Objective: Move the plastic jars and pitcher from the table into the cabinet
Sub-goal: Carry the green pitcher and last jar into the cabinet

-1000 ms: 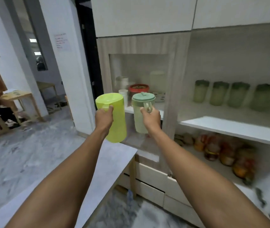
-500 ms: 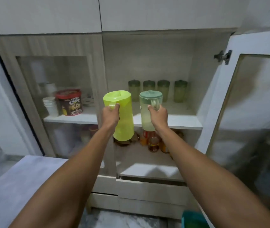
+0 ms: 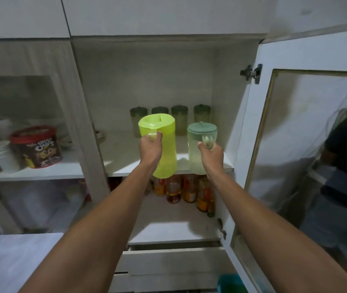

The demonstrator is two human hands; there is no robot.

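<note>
The left hand [image 3: 149, 148] is closed around the handle of a lime-green pitcher [image 3: 161, 147], holding it upright in the air at the front edge of the cabinet's middle shelf [image 3: 124, 163]. The right hand [image 3: 210, 155] grips the handle of a pale clear jar [image 3: 200, 151] with a green lid, also upright, just beside the pitcher and near the shelf's front right corner. Whether either base touches the shelf cannot be told. Along the back edge of the same shelf four green-lidded jars [image 3: 179, 119] stand in a row. On the shelf below, bottles [image 3: 173, 190] cluster toward the right. The glass cabinet door [image 3: 308, 144] hangs open at the right. Behind the closed left door sit a cereal tub [image 3: 37, 148] and stacked white cups [image 3: 2, 154].
</note>
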